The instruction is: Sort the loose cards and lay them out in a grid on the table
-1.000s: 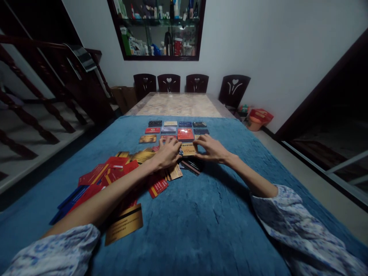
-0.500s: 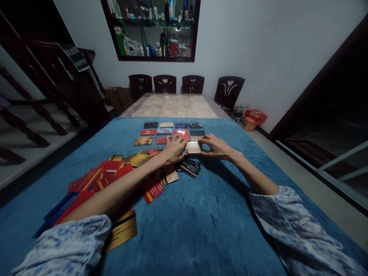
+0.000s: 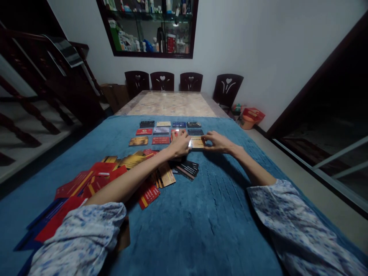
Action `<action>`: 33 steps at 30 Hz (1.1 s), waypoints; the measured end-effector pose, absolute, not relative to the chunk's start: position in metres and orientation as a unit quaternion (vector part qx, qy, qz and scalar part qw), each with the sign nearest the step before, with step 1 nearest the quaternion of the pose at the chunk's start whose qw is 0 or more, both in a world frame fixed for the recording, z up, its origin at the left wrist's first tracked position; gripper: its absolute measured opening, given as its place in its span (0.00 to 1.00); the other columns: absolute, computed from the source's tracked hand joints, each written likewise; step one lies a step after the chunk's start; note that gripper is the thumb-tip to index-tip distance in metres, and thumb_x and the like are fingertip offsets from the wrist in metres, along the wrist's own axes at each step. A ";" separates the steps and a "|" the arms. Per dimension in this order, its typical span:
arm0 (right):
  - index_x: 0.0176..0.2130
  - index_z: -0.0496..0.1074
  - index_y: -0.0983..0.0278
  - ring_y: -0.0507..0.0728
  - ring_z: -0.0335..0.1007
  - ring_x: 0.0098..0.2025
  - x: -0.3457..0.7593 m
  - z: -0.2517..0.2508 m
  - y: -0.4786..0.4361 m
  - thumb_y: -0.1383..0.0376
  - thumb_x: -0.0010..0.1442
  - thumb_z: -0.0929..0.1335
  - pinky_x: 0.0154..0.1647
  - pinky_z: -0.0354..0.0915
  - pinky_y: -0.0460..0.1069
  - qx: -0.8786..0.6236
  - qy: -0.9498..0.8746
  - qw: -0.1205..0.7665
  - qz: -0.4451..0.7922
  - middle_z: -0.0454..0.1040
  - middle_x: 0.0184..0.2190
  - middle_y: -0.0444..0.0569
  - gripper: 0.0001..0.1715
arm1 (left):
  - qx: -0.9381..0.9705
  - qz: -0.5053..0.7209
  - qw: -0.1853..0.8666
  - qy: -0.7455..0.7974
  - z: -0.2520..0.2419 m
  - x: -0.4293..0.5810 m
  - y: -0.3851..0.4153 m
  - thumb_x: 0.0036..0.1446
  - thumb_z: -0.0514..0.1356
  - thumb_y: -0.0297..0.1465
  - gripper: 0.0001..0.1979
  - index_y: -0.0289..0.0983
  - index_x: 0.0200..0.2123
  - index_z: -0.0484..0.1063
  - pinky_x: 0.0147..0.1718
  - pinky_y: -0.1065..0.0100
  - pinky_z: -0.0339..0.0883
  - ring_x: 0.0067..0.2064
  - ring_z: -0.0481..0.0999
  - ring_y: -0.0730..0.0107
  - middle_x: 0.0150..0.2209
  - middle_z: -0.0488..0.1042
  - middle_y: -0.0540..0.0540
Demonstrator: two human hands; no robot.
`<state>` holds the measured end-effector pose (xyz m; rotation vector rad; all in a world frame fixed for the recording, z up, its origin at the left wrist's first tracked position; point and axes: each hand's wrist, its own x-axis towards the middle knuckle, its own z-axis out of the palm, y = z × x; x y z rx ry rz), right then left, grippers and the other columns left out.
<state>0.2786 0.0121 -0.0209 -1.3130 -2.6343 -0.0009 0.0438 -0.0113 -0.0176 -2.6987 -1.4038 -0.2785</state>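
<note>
A light gold card lies at the right of the nearest row of cards, between my two hands. My left hand has bent fingers at its left edge, and my right hand pinches its right edge between thumb and finger. Left of my left hand are a red card and a gold card. Behind them lie more cards in rows, among them a dark blue one. Several black cards are fanned out nearer to me, below my left hand.
Under my left forearm spreads a loose heap of red cards, with gold and blue ones. The blue cloth covers the near part of the table. Dark chairs stand behind it.
The light card and both hands have moved slightly back, onto the end of the nearest row. My left forearm has shifted right, and the view has moved a little.
</note>
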 end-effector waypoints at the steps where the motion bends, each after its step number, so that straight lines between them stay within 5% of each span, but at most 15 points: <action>1: 0.47 0.76 0.63 0.62 0.68 0.44 0.278 -0.019 0.014 0.60 0.58 0.72 0.40 0.65 0.52 -0.450 -0.889 0.089 0.000 0.73 0.42 0.55 0.17 | -0.881 -0.089 0.043 -0.462 -0.017 0.046 -0.009 0.59 0.60 0.32 0.15 0.35 0.49 0.73 0.57 0.36 0.54 0.65 0.58 0.40 0.58 0.70 0.32; 33: 0.39 0.78 0.63 0.56 0.69 0.38 0.274 -0.019 0.077 0.62 0.54 0.70 0.37 0.62 0.47 -0.472 -0.879 -0.044 0.061 0.76 0.39 0.51 0.12 | -0.860 0.015 0.002 -0.509 -0.015 0.077 0.039 0.53 0.58 0.25 0.20 0.33 0.49 0.77 0.61 0.31 0.52 0.66 0.59 0.40 0.59 0.71 0.30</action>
